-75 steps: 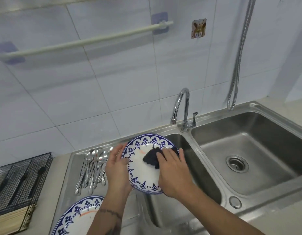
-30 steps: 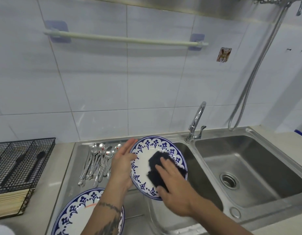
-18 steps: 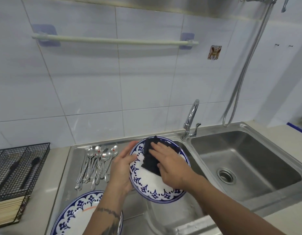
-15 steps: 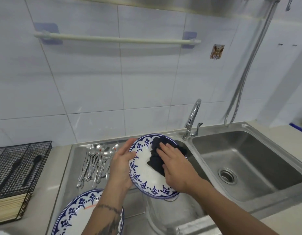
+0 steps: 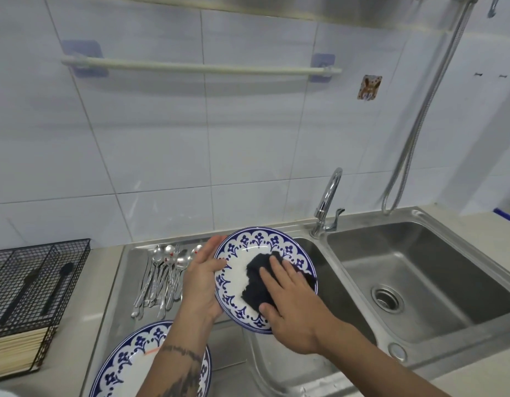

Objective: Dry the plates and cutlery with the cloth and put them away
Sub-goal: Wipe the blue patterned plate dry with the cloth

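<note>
The left hand grips the left rim of a blue-patterned plate, tilted above the left sink basin, thumb on its face. The right hand presses a dark cloth against the plate's right half with straight fingers. Spoons lie on the steel drainboard just left of the left hand; a second plate rests below them.

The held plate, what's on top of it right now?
A dark cloth lies on the plate, pressed by the right hand. The left hand grips its rim. The plate's surface under the cloth is hidden.
</note>
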A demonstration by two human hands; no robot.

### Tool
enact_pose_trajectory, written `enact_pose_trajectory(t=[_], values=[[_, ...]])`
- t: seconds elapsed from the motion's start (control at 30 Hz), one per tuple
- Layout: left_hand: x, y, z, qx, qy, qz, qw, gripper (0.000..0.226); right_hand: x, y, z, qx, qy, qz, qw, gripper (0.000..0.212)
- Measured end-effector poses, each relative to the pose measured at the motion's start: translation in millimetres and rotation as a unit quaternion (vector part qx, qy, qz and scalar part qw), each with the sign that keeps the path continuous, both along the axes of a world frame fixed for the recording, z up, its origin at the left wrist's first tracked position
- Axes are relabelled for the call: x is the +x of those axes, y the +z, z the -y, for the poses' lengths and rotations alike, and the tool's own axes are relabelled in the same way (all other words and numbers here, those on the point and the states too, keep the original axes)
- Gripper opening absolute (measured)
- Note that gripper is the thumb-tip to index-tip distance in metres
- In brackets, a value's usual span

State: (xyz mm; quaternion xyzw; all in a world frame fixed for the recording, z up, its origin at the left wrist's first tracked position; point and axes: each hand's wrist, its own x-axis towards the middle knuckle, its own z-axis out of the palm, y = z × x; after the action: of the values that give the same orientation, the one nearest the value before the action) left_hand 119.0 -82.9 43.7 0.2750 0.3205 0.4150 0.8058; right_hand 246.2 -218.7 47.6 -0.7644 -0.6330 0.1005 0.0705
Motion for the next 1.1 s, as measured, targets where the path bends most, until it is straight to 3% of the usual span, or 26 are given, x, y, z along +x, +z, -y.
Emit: enact_pose_trajectory(t=[0.07, 0.13, 0.33, 0.5, 0.63, 0.9, 1.1], values=[[1, 2, 0, 0.004, -0.007, 0.0, 1.0, 0.053, -2, 5, -3, 0.007, 0.04, -0.039, 0.998, 0.068], [5, 7, 4, 0.014, -0.019, 0.005, 1.0, 0.052, 3, 3, -9, 0.015, 0.055, -0.013, 0.998, 0.069], [6, 6, 9, 0.024, -0.01, 0.006, 1.0, 0.055, 16, -2, -22, 0.021, -0.055, 0.089, 0.994, 0.073], [2, 12, 2, 0.036, 0.04, 0.015, 0.998, 0.053, -18, 3, 2, -0.035, -0.013, 0.001, 0.999, 0.066], [7, 3, 5, 0.005, 0.04, 0.028, 0.999, 0.048, -28, 5, -13, -0.011, 0.077, -0.063, 0.995, 0.059], [9, -1, 5, -0.019, 0.039, 0.037, 0.998, 0.046, 13, 1, -54, 0.053, 0.044, 0.071, 0.995, 0.064], [2, 10, -1, 0.022, 0.069, -0.022, 0.997, 0.055, 31, -5, -32, -0.004, -0.01, 0.133, 0.991, 0.065]])
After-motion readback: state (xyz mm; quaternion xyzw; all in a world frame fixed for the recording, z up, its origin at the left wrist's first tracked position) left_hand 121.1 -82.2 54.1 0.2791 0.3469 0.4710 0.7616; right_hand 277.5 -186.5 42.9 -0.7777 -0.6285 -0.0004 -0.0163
